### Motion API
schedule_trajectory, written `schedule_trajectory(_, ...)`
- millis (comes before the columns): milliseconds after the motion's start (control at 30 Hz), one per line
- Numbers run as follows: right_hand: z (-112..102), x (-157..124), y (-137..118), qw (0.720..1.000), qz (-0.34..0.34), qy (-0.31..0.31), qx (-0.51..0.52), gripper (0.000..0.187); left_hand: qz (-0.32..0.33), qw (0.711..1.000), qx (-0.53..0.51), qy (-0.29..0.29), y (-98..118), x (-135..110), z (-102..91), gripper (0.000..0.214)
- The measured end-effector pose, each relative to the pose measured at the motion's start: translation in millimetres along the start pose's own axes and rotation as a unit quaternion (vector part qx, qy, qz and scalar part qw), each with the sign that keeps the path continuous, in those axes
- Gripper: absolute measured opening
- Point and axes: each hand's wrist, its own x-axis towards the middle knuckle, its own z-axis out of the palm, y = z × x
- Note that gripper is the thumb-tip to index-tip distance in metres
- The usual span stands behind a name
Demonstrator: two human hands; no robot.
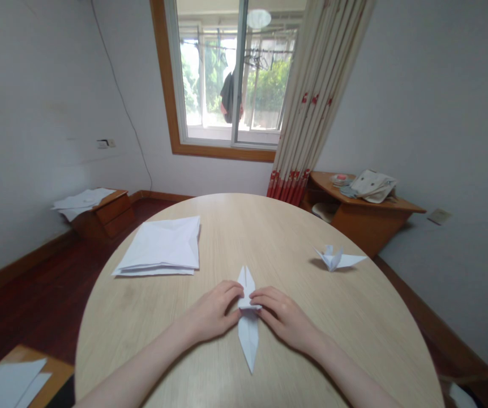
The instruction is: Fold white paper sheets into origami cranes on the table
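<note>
Presently, a folded white paper piece lies flat on the table between the two hands, long and narrow, with its far end narrowing to a point and its near end tapering likewise. Assessment: the item is very light and thin, stiff along its creases but soft elsewhere. The tips are liable to bend, and the smooth layers may slide against one another. The thicker middle, where the layers overlap, is judged the soundest place to take hold.

The left hand and right hand meet the piece from either side at that middle. The left fingers and right fingers are curled closed and bear on the paper. The thumbs are hidden, so the firmness of any pinch cannot be confirmed.

Beyond, on the same round wooden table, a stack of folded white sheets lies to the left and a paper crane stands to the right. Further off, loose sheets rest on a low wooden cabinet by the left wall. A cloth bag sits on a corner shelf beside a red-hemmed curtain.
</note>
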Motion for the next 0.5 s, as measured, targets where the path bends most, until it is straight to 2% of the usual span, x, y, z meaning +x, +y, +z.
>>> schedule_trajectory(233, 2.8, 4.3, -2.0, 0.999, 0.016, 0.017, 0.022, 0.020, -0.034, 0.999, 0.003, 0.008, 2.9, 3.8, 3.2, 0.016)
schedule_trajectory(400, 6.1, 4.2, 0.6, 0.994, 0.041, 0.061, 0.075, 0.022, -0.048, 0.999, 0.017, 0.009, 2.0, 5.2, 5.4, 0.014)
schedule_trajectory(500, 10.2, 3.6, 4.6, 0.991, 0.056, 0.076, 0.099, 0.026, -0.070, 0.997, 0.004, 0.024, 0.1, 4.5, 8.0, 0.022)
